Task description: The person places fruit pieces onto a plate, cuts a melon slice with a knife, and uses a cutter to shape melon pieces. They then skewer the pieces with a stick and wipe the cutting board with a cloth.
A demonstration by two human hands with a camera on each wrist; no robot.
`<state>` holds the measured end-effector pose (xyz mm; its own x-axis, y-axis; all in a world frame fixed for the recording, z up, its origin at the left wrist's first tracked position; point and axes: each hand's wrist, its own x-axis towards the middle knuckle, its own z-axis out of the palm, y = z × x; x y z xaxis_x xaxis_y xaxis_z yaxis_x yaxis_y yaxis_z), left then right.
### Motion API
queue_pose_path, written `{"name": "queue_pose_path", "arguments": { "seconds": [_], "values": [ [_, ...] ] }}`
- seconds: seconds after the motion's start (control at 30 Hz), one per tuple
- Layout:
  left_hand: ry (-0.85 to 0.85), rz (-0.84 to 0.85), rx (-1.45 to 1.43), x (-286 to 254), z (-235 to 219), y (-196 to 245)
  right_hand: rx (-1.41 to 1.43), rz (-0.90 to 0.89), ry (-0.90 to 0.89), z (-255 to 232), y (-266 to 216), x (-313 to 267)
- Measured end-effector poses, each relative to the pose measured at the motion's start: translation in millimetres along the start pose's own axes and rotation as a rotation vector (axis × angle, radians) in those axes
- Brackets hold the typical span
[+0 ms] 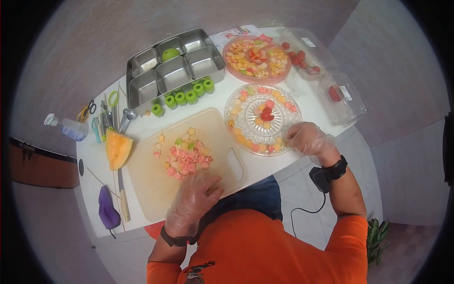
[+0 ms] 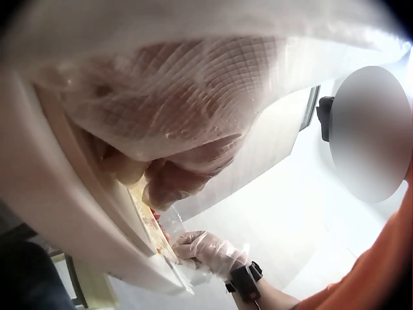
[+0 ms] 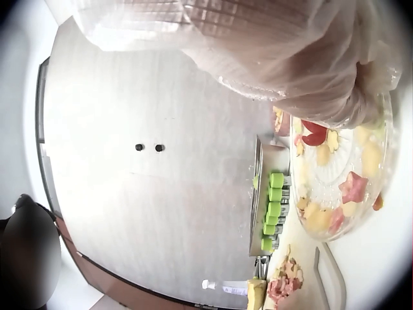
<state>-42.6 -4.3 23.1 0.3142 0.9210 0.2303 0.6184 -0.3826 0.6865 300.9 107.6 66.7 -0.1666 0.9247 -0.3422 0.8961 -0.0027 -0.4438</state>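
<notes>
My left hand [image 1: 195, 199], in a clear plastic glove, is at the near edge of the cream cutting board [image 1: 142, 189], its fingers loosely bent. Just beyond it lies a heap of small pink, yellow and green fruit cut-outs [image 1: 189, 158]. My right hand [image 1: 309, 139], gloved too, is at the right rim of a clear glass plate [image 1: 246, 113], fingers bent down over the rim; I cannot tell whether they hold a piece. Fruit cut-outs ring this plate, and red pieces [image 1: 267, 113] sit at its middle. A pink star-shaped piece [image 3: 353, 187] shows near the rim in the right wrist view.
Behind the board stand a steel compartment tray [image 1: 135, 102] and several green-topped cutters [image 1: 179, 98]. A pink divided platter [image 1: 231, 71] holds more fruit. Clear boxes [image 1: 347, 111] stand at right. Left are a melon wedge [image 1: 118, 149], spray bottle [image 1: 73, 128], knife [image 1: 124, 206] and purple item [image 1: 109, 208].
</notes>
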Motion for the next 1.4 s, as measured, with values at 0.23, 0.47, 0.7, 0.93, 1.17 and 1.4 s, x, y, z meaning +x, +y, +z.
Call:
{"name": "queue_pose_path", "arguments": {
  "seconds": [0.23, 0.47, 0.7, 0.93, 1.17, 1.4],
  "values": [
    [0.055, 0.048, -0.001, -4, 5, -7, 0.107, 0.041, 0.136, -14, -11, -11],
    [0.199, 0.123, -0.04, -8, 8, -12, 0.283, -0.285, 0.119, 6, -83, -29],
    [0.317, 0.024, -0.111, -23, 14, -21, -0.031, -0.585, 0.013, 82, -137, 5],
    [0.367, 0.099, -0.082, -19, 16, -25, -0.212, -0.532, -0.057, 96, -149, 31],
    [0.366, 0.102, -0.132, -17, 13, -21, -0.126, -0.624, 0.034, 106, -139, 35],
    [0.354, 0.109, -0.12, -18, 15, -24, -0.032, -0.605, 0.005, 93, -143, 24]
  ]
}}
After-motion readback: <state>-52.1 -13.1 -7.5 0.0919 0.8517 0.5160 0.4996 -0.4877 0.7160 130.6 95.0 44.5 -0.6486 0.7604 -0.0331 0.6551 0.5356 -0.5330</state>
